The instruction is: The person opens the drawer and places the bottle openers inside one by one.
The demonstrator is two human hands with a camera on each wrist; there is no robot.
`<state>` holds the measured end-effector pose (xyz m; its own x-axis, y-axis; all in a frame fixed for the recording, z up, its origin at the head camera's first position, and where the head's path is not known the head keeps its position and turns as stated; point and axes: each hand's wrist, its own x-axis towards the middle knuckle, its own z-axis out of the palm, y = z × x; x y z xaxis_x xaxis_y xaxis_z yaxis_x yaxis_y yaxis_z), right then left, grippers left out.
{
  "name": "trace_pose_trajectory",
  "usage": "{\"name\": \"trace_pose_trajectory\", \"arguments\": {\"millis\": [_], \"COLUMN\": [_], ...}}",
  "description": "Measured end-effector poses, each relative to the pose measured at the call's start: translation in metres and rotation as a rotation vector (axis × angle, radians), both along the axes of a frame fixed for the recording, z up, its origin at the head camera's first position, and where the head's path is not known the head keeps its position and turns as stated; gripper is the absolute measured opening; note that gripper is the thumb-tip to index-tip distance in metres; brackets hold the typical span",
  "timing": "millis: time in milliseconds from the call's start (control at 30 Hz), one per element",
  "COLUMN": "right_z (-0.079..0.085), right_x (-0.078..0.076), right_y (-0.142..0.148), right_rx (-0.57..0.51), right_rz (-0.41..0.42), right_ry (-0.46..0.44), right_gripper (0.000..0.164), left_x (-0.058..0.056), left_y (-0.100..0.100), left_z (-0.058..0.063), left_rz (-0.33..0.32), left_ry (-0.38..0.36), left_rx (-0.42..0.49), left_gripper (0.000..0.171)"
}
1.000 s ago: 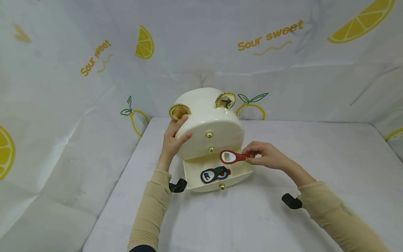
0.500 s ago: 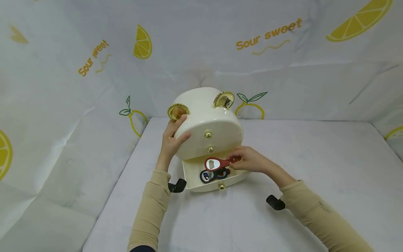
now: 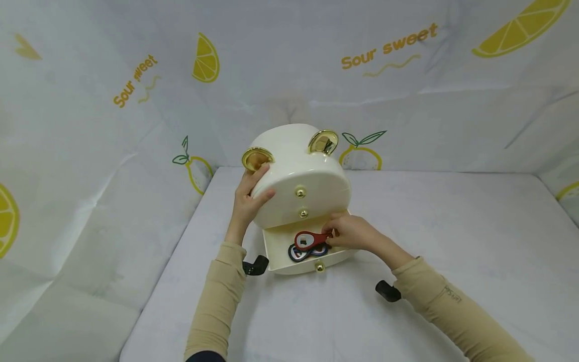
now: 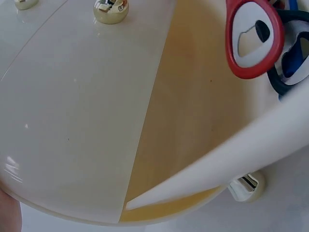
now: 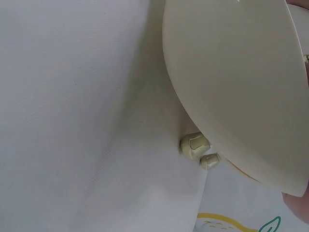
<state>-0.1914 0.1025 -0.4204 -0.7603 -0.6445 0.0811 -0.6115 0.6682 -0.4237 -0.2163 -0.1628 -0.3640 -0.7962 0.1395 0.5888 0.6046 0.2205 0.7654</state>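
Note:
A cream storage box (image 3: 294, 181) with gold ears stands with its bottom drawer (image 3: 277, 251) pulled out. My left hand (image 3: 246, 201) grips the box's left side, thumb on the front and fingers under the left ear. Over the drawer, my right hand (image 3: 350, 232) pinches the handle end of a red bottle opener (image 3: 300, 242). Beneath its head lie a dark bottle opener (image 3: 293, 255) and a blue-rimmed one (image 3: 322, 251), partly hidden. From the left wrist, the red opener's head (image 4: 277, 29) overlaps the dark opener (image 4: 274, 79).
Gold knobs (image 3: 300, 192) sit on the box's front, and another knob (image 3: 319, 267) projects from the drawer front. A white cloth (image 3: 434, 216) covers the table. Behind it rises a lemon-printed backdrop (image 3: 280, 60).
My right hand has moved left and down with the red bottle opener, from the drawer's right side to over the other openers. My left hand has stayed on the box.

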Motion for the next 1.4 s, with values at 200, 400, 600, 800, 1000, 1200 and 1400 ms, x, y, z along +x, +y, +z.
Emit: {"name": "trace_pose_trajectory", "arguments": {"millis": [200, 400, 600, 800, 1000, 1200, 1400], "right_z": [0.001, 0.000, -0.002, 0.000, 0.003, 0.008, 0.012], "right_x": [0.002, 0.003, 0.006, 0.011, 0.019, 0.032, 0.047], "right_y": [-0.002, -0.002, -0.002, 0.001, 0.006, 0.004, 0.000], "right_rx": [0.024, 0.049, 0.015, -0.037, -0.094, -0.229, -0.368], "right_rz": [-0.005, 0.012, -0.010, -0.011, -0.027, -0.035, 0.047], "right_ry": [0.018, 0.049, 0.042, 0.043, 0.047, 0.094, 0.138], "right_gripper": [0.007, 0.011, 0.017, 0.016, 0.014, 0.012, 0.010], "left_x": [-0.002, -0.001, 0.000, -0.001, -0.001, 0.001, 0.001], "left_y": [0.000, 0.000, 0.001, 0.001, 0.001, 0.000, 0.000], "left_z": [-0.001, -0.001, -0.001, -0.002, 0.000, 0.002, 0.001], "left_rz": [-0.012, -0.007, -0.010, -0.012, -0.007, -0.002, -0.009], "left_ry": [-0.011, 0.004, 0.012, 0.000, -0.017, -0.011, -0.036], "left_rx": [0.021, 0.012, 0.019, 0.024, 0.015, 0.008, 0.008], "left_gripper": [0.080, 0.081, 0.080, 0.079, 0.080, 0.082, 0.084]}}
